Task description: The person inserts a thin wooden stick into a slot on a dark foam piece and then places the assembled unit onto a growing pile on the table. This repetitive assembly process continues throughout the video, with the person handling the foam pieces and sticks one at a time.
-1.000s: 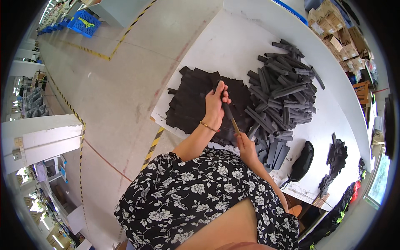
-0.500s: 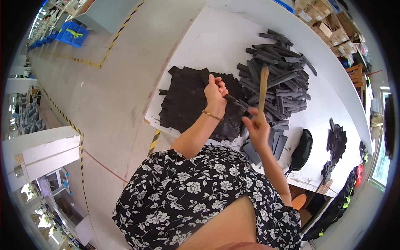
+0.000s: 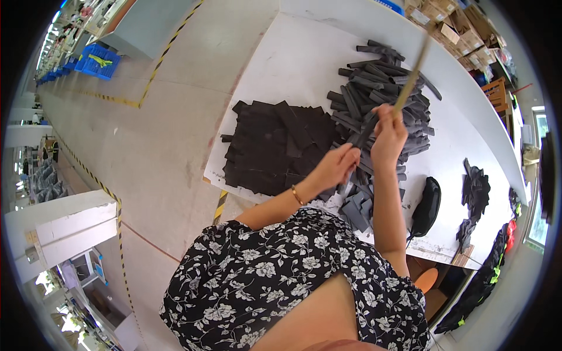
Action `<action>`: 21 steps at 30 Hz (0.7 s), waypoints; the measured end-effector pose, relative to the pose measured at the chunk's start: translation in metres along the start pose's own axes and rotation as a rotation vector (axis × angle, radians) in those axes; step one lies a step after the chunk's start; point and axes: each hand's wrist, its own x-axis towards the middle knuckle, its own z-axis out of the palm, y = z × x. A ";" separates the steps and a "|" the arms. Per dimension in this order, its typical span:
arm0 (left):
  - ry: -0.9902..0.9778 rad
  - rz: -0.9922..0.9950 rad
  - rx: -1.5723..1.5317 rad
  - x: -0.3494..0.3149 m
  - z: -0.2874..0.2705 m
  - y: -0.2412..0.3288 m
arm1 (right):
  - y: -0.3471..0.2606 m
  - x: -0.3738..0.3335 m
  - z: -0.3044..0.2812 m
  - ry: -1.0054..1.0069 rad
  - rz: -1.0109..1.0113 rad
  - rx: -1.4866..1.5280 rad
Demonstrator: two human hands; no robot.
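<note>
The white table (image 3: 257, 64) carried several items around your work position. A flat stack of black pieces (image 3: 257, 152) covered its near left part. A heap of dark grey tubes (image 3: 366, 82) lay beyond your hands and to the right, partly screened by your right hand (image 3: 388, 137) and the stick (image 3: 414, 75). Flat grey pieces (image 3: 357, 209) lay near the table's close edge, beside your right forearm. A black pouch-like item (image 3: 426, 206) and a bundle of dark strips (image 3: 475, 192) occupied the right side. Cardboard boxes (image 3: 459, 38) stood past the table.

The dark grey strip (image 3: 366, 132) was located between your two hands, in front of the heap. Its long axis slanted from lower left to upper right. The stick projected from your right hand at a similar slant, its free end toward the boxes.

The fingers of your left hand (image 3: 338, 165) were closed around the strip. Your right fingers were curled around the stick's lower end; whether they also gripped the strip could not be determined.
</note>
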 end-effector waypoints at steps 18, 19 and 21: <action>0.201 0.336 -0.011 0.025 -0.032 0.034 | 0.015 -0.031 -0.014 -0.326 0.250 0.119; 0.211 0.342 -0.015 0.026 -0.031 0.030 | 0.024 -0.033 -0.018 -0.351 0.280 0.155; 0.235 0.355 -0.020 0.027 -0.030 0.023 | 0.031 -0.033 -0.025 -0.392 0.314 0.225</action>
